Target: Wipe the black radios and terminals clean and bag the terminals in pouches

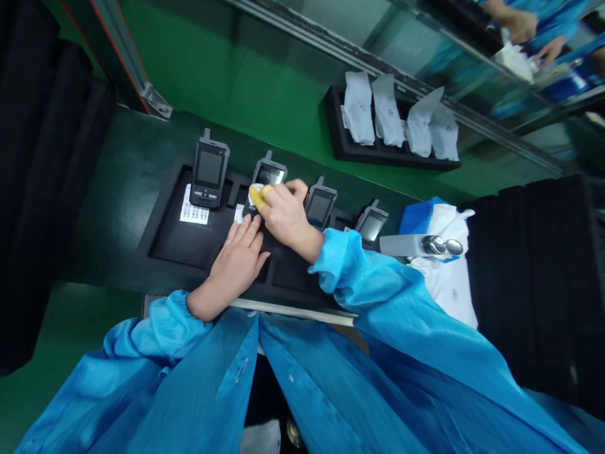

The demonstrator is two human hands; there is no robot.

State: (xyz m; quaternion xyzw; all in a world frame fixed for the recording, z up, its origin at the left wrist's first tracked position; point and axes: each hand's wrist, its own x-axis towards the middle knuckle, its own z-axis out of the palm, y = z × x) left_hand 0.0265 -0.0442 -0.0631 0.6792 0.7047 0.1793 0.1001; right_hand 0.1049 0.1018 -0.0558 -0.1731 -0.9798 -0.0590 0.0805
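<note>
Yellow finger cots cover fingertips of my right hand, which pinches a small white wipe against the front of a handheld two-way radio. My left hand lies flat with fingers stretched out, its fingertips touching the lower end of that same radio. Part of the radio's face is hidden under the right hand. Left of it stands another radio beside a white label sheet. Two more, a radio and a smaller-looking radio, sit to the right. All rest along a black foam tray.
Behind, a black foam tray holds several white pouches. At right are a pump dispenser bottle, white cloths and a blue box. Black foam stacks flank both sides. Beyond the glass, a co-worker's hands handle something white.
</note>
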